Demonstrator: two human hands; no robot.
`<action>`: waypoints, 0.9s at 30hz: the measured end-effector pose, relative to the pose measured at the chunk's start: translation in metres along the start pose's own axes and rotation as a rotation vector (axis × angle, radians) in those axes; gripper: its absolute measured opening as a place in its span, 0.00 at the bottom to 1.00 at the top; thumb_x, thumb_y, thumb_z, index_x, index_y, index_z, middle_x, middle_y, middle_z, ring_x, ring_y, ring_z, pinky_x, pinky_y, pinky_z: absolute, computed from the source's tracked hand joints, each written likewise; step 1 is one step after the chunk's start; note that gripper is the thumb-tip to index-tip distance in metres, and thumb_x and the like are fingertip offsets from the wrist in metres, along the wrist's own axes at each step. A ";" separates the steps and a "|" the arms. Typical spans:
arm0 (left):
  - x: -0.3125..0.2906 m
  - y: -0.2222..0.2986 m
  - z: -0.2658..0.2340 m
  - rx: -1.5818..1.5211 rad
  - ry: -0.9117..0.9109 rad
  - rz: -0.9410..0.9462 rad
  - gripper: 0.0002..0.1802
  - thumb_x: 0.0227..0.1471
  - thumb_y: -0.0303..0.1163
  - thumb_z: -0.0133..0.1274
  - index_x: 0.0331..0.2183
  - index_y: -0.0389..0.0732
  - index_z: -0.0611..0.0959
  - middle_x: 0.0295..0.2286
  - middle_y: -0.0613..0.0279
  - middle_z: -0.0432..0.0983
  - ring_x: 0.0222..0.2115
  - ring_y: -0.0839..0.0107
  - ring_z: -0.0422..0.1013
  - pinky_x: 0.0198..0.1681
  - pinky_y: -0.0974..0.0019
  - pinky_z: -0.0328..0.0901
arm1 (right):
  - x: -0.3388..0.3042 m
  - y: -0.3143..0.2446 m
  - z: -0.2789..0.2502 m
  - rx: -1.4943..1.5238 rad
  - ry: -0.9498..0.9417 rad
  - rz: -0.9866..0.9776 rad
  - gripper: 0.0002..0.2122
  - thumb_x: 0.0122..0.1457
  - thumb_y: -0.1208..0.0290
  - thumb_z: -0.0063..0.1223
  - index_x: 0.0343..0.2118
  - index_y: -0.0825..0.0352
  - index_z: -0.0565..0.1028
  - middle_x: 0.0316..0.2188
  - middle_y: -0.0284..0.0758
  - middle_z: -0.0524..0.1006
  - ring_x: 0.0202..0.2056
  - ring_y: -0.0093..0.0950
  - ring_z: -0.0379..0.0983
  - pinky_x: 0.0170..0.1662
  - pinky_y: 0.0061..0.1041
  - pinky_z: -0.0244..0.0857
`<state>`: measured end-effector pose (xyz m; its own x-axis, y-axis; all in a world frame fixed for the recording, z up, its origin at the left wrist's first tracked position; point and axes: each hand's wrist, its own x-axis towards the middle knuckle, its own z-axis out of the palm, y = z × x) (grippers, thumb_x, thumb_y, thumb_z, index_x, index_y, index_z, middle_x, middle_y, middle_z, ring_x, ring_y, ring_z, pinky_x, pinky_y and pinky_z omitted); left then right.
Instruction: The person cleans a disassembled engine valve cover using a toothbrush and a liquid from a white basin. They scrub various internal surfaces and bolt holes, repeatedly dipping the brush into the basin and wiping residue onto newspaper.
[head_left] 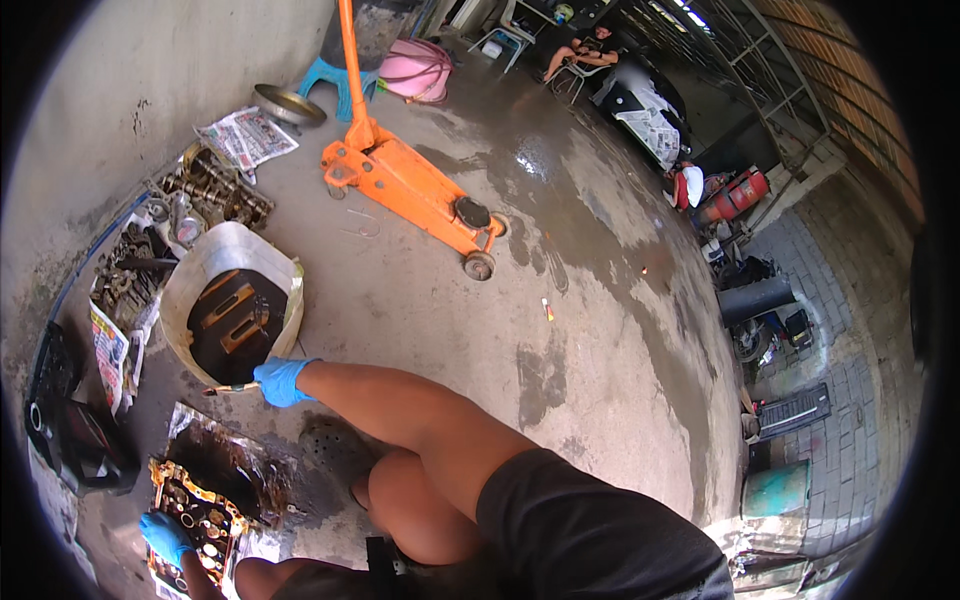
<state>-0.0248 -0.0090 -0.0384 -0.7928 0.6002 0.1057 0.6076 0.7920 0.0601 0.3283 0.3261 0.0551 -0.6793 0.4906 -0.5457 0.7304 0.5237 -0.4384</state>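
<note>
My right hand [283,382], in a blue glove, is closed around a thin brush [232,388] with a dark tip. It is beside the near rim of a large whitish tub [292,345]. Dark liquid fills the tub's bottom, and metal engine parts [235,312] show in it. Lower left, my left hand [166,538], also gloved in blue, grips the left edge of an oily engine cylinder head [205,520]. The cylinder head lies on the floor among newspaper and dark-stained sheeting [235,462]. My left fingertips are partly hidden.
An orange floor jack [410,190] stands beyond the tub. Camshafts and metal parts [215,190] lie along the left wall, near a black plastic cover [80,430]. A blue stool [335,85] stands farther back. A person [590,50] sits at the far end.
</note>
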 end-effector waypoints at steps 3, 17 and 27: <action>-0.005 0.012 -0.013 -0.168 0.031 -0.054 0.14 0.58 0.35 0.45 0.31 0.32 0.75 0.34 0.39 0.72 0.36 0.41 0.69 0.41 0.44 0.64 | -0.011 -0.001 -0.014 -0.003 -0.051 -0.014 0.16 0.54 0.67 0.50 0.42 0.70 0.78 0.41 0.51 0.80 0.45 0.49 0.77 0.46 0.43 0.72; -0.015 0.029 -0.044 -0.220 0.108 -0.006 0.07 0.51 0.27 0.52 0.34 0.36 0.79 0.32 0.48 0.74 0.35 0.48 0.71 0.41 0.50 0.65 | 0.045 0.039 -0.122 -0.296 0.290 -0.042 0.11 0.57 0.72 0.48 0.39 0.70 0.79 0.31 0.52 0.78 0.35 0.52 0.74 0.41 0.43 0.68; -0.018 0.026 -0.040 -0.205 0.099 -0.041 0.07 0.51 0.26 0.52 0.35 0.37 0.79 0.32 0.49 0.74 0.36 0.50 0.70 0.42 0.51 0.65 | 0.146 0.017 -0.040 -0.231 0.226 -0.114 0.11 0.54 0.71 0.49 0.33 0.73 0.79 0.35 0.58 0.78 0.40 0.56 0.75 0.46 0.48 0.69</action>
<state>0.0071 -0.0039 0.0005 -0.8145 0.5463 0.1952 0.5801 0.7701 0.2654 0.2387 0.4344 -0.0028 -0.7733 0.5480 -0.3188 0.6308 0.7155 -0.3002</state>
